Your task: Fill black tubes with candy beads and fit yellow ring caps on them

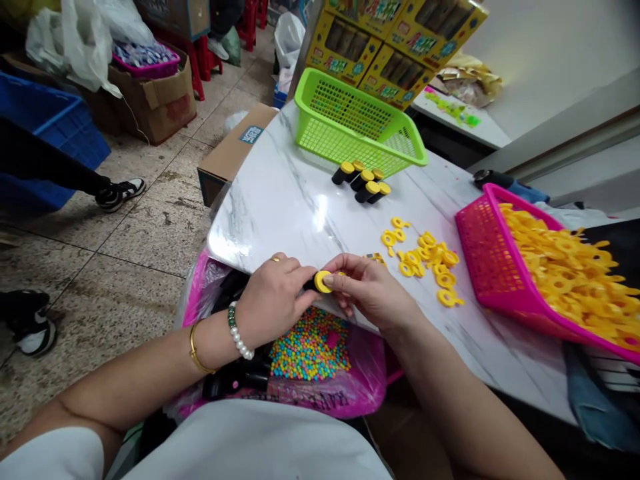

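Observation:
My left hand [270,297] is closed round a small black tube [309,284], most of which its fingers hide. At the tube's end sits a round yellow cap [321,283], with the thumb and fingers of my right hand [373,290] pinched on it. Below both hands, colourful candy beads [310,347] fill part of a plastic-lined pink basket [367,373], beside several black tubes [250,380]. Loose yellow ring-shaped pieces [420,257] are scattered on the table to the right of my right hand. Farther back stand several black tubes with yellow caps [367,183].
A green basket [360,143] stands at the back of the white table [270,207], before stacked yellow boxes [370,53]. At the right, a pink basket [490,260] holds many yellow pieces. Cartons [235,143], a blue crate [55,127] and another person's shoes [120,193] are at left.

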Demonstrator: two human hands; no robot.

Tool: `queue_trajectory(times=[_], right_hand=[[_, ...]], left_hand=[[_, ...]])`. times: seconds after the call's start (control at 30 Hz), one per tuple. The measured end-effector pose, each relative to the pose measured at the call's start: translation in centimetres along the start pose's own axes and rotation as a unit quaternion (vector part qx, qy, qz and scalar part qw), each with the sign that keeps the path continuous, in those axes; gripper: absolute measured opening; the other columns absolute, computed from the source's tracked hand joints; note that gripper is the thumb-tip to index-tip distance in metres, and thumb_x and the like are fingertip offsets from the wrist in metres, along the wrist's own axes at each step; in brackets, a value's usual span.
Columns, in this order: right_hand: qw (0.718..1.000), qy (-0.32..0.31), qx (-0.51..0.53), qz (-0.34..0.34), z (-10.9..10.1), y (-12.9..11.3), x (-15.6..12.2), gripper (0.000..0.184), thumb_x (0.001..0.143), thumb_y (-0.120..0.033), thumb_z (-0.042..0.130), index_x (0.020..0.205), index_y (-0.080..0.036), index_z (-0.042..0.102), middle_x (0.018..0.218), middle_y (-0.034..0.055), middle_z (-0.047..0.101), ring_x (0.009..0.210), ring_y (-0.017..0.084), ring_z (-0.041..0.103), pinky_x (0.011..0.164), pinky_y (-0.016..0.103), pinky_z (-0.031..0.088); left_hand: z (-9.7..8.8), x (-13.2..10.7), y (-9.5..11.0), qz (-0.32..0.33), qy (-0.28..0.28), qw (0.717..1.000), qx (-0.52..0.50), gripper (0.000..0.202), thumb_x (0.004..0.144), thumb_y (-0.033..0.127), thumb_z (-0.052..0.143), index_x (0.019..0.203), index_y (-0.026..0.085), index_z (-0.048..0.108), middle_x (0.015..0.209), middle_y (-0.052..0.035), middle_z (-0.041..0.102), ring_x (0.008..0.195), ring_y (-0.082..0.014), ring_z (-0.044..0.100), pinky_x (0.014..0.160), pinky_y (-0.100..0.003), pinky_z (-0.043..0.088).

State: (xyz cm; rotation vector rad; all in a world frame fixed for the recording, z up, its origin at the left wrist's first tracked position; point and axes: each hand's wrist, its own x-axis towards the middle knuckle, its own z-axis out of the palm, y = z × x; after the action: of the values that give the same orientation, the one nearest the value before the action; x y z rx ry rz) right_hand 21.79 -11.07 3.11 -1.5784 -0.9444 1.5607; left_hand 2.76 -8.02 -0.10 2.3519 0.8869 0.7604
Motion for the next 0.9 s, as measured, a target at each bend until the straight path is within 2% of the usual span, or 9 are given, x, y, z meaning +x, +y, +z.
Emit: queue_trajectory(times=[0.13,0.23,0.3,0.37,0.43,0.57,0.7,0.77,0.9], right_hand=[[1.0,0.004,-0.011,-0.018,0.0,0.0,-0.3,0.039,0.065,-0.042,0.09,0.08,-0.017,0.064,0.055,-0.0036,0.057,0.042,0.005,0.044,0.037,0.016,0.037],[1.0,-0.004,0.006,0.006,0.1,-0.1,-0.3,0.041,0.065,-0.045,0.09,0.08,-0.018,0.063,0.05,-0.0052,0.053,0.039,0.005,0.044,0.035,0.016,0.036],[0.999,-0.023,0.038,0.028,0.1,-0.1,-0.2,0.043,0.064,-0.045,0.09,0.081,-0.018,0.062,0.051,-0.0049,0.055,0.038,0.007,0.047,0.036,0.018,0.04],[0.995,-0.046,0.077,0.041,0.1,0.0,-0.1,0.043,0.064,-0.041,0.091,0.082,-0.018,0.06,0.057,-0.0036,0.06,0.041,0.009,0.054,0.04,0.019,0.047],[0.991,-0.067,0.109,0.041,0.0,0.1,0.1,0.041,0.066,-0.037,0.09,0.082,-0.018,0.058,0.062,-0.0028,0.064,0.044,0.01,0.058,0.043,0.02,0.051],[0.986,-0.096,0.131,0.039,-0.3,0.3,0.2,0.036,0.071,-0.034,0.088,0.085,-0.017,0.059,0.066,-0.002,0.066,0.045,0.009,0.06,0.044,0.019,0.051],[0.995,-0.057,0.081,0.008,-0.6,0.1,-0.1,0.028,0.076,-0.032,0.085,0.086,-0.016,0.063,0.067,-0.0021,0.066,0.047,0.007,0.059,0.046,0.017,0.05],[0.997,-0.049,0.055,-0.002,-0.6,0.1,-0.3,0.025,0.079,-0.031,0.083,0.087,-0.017,0.064,0.068,-0.0016,0.067,0.048,0.006,0.059,0.048,0.017,0.05],[0.996,-0.063,0.055,0.005,-0.6,0.1,-0.4,0.029,0.076,-0.034,0.085,0.086,-0.016,0.063,0.07,0.0004,0.069,0.051,0.008,0.063,0.05,0.017,0.05]], left_hand=[[-1.1,0.4,1.1,-0.066,-0.072,0.992,-0.079,0.017,0.091,0.026,0.059,0.098,0.014,0.069,0.07,-0.0025,0.064,0.064,-0.0165,0.058,0.06,-0.029,0.046],[-1.2,0.9,1.3,-0.125,-0.083,0.971,-0.184,0.021,0.093,0.033,0.058,0.095,0.014,0.067,0.056,0.0022,0.058,0.047,-0.0112,0.052,0.047,-0.023,0.038],[-0.9,1.1,1.3,-0.176,-0.097,0.945,-0.258,0.025,0.094,0.035,0.056,0.099,0.013,0.065,0.052,0.0035,0.057,0.043,-0.0101,0.052,0.043,-0.02,0.037],[-0.5,1.1,1.2,-0.221,-0.12,0.906,-0.341,0.028,0.096,0.038,0.052,0.104,0.013,0.063,0.053,0.0029,0.06,0.04,-0.0101,0.055,0.04,-0.018,0.039],[-0.1,0.9,1.3,-0.238,-0.115,0.881,-0.392,0.031,0.097,0.038,0.051,0.109,0.013,0.063,0.058,0.0012,0.065,0.041,-0.0093,0.057,0.039,-0.017,0.041],[0.4,0.3,1.4,-0.185,-0.048,0.908,-0.374,0.028,0.092,0.028,0.059,0.114,0.013,0.066,0.063,0.0018,0.068,0.047,-0.0069,0.058,0.045,-0.015,0.043],[0.8,0.0,1.2,-0.142,-0.049,0.937,-0.317,0.029,0.088,0.017,0.063,0.117,0.015,0.067,0.074,0.0009,0.073,0.06,-0.0087,0.063,0.059,-0.018,0.049],[1.0,0.1,1.0,-0.128,-0.046,0.949,-0.285,0.028,0.088,0.013,0.061,0.116,0.015,0.068,0.08,-0.0009,0.075,0.062,-0.0097,0.064,0.061,-0.021,0.049],[0.8,0.2,0.9,-0.148,-0.062,0.937,-0.309,0.031,0.087,0.013,0.06,0.116,0.016,0.068,0.076,0.0003,0.074,0.06,-0.0101,0.064,0.057,-0.02,0.049]])
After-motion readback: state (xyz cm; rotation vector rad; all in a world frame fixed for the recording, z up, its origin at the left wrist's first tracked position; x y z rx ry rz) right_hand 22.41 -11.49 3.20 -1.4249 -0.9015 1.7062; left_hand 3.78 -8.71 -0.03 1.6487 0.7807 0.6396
